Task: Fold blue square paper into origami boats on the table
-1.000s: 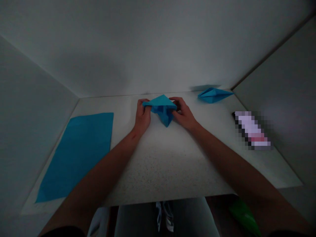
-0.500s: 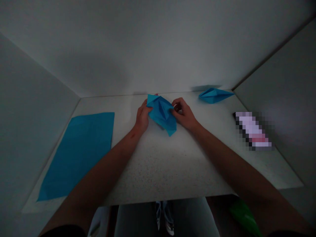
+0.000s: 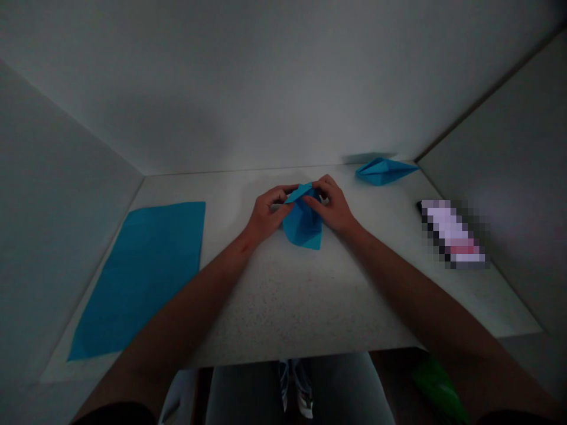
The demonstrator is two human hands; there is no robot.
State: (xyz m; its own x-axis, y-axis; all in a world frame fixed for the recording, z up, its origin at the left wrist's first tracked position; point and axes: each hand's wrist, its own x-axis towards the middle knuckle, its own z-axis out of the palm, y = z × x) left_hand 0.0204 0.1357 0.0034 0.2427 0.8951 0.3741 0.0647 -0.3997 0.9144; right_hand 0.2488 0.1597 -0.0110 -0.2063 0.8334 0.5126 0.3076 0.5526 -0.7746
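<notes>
Between my two hands is a partly folded sheet of blue paper (image 3: 303, 231), held over the middle of the table with its lower part hanging toward me. My left hand (image 3: 269, 213) pinches the upper left edge, thumb in front and fingers behind. At the upper right, my right hand (image 3: 331, 206) grips the same paper between thumb and fingers, with the other fingers curled. The top strip of the paper is bent over between the fingertips. Parts of the folds are hidden by my fingers.
Flat blue paper (image 3: 146, 271) lies on the left of the speckled white table (image 3: 283, 313). A folded blue paper shape (image 3: 384, 171) rests at the back right, near a blurred-out phone (image 3: 454, 233). White walls (image 3: 274, 88) enclose the back and sides.
My left hand has moved right, closer to my right hand. The paper has turned and shifted slightly right, its top edge now bent over between both hands.
</notes>
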